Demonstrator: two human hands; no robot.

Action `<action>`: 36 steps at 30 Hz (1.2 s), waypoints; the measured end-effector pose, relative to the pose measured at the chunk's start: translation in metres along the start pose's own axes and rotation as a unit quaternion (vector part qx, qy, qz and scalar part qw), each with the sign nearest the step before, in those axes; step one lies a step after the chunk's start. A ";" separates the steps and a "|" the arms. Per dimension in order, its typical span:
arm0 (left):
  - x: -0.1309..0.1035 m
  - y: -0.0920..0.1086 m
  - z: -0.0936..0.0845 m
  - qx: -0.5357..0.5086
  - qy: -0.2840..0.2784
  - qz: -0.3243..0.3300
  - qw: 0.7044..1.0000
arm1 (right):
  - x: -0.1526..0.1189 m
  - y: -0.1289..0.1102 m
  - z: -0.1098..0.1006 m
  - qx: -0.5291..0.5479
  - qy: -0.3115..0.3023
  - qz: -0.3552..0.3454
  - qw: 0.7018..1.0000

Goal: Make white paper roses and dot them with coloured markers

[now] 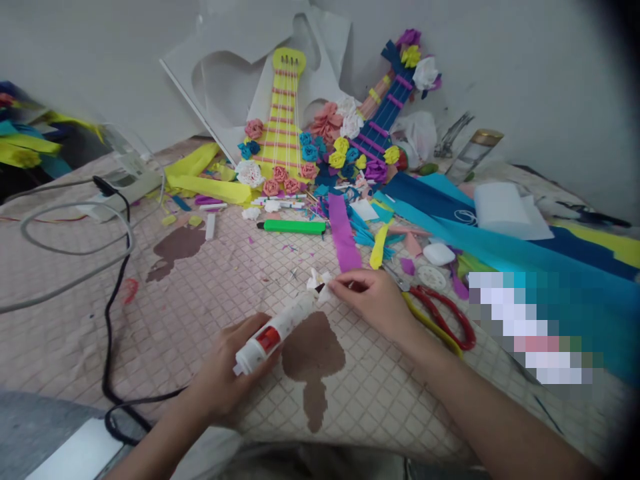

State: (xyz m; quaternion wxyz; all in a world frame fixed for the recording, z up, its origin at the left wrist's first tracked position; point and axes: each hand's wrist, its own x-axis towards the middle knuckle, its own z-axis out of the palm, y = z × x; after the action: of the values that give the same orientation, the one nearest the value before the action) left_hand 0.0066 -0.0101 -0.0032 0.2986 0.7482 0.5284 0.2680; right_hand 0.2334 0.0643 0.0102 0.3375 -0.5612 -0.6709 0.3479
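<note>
My left hand (235, 363) is wrapped round a white hot glue gun (287, 320) with a red panel on its body. Its dark nozzle points up and to the right, touching or nearly touching a small white paper flower (320, 280). Between the fingertips of my right hand (373, 297) the edge of that flower is pinched. A purple crepe paper strip (345, 233) lies just beyond the right hand. Scissors with red and yellow handles (443, 313) rest beside the right wrist, partly under the forearm.
A yellow paper guitar (283, 127) and a blue one (385, 123) with paper flowers lean at the back. A green cutter (293, 227) lies among scraps. Blue crepe paper (480, 233) spreads right. A black cable (107, 333) runs at left. A glass jar (475, 157) stands back right.
</note>
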 end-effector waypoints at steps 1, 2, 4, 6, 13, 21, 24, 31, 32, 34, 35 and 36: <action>0.000 0.000 0.000 -0.001 -0.004 0.001 1.000 | 0.000 0.000 0.000 0.000 0.000 0.000 1.000; 0.000 0.000 0.000 -0.002 -0.009 0.001 1.000 | 0.000 0.000 0.000 -0.001 -0.001 0.000 1.000; 0.000 0.000 0.000 -0.003 -0.019 -0.002 1.000 | -0.001 -0.001 0.000 -0.001 -0.004 -0.003 1.000; 0.001 0.000 0.000 -0.004 -0.024 -0.006 1.000 | -0.001 -0.002 0.000 -0.001 -0.006 -0.006 1.000; 0.002 0.001 -0.001 -0.012 -0.027 0.001 1.000 | -0.001 -0.002 0.001 0.001 0.005 -0.003 1.000; 0.002 0.001 0.000 -0.022 -0.029 -0.008 0.999 | -0.002 -0.002 0.001 0.003 0.003 -0.004 1.000; 0.002 0.000 0.001 -0.022 -0.034 -0.011 0.999 | -0.002 -0.003 0.001 0.003 0.000 -0.003 1.000; 0.002 -0.001 -0.001 -0.025 -0.040 0.000 0.999 | -0.002 -0.002 0.001 0.003 0.000 0.000 1.000; 0.002 -0.001 -0.001 -0.025 -0.039 0.003 0.999 | -0.002 -0.003 0.001 0.003 0.001 0.000 1.000; 0.003 -0.001 -0.001 -0.026 -0.039 0.006 0.999 | -0.002 -0.003 0.001 0.003 0.003 0.000 1.000; 0.003 -0.001 0.000 -0.027 -0.039 0.005 0.999 | -0.002 -0.003 0.001 0.002 0.004 -0.001 1.000; 0.002 -0.002 0.000 -0.029 -0.039 0.001 0.999 | -0.002 -0.004 0.001 0.002 0.004 -0.002 1.000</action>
State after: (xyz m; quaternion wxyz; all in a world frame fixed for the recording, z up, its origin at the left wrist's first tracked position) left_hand 0.0062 -0.0074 -0.0041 0.3404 0.7498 0.5074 0.2540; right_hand 0.2311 0.0617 0.0126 0.3420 -0.5607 -0.6698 0.3466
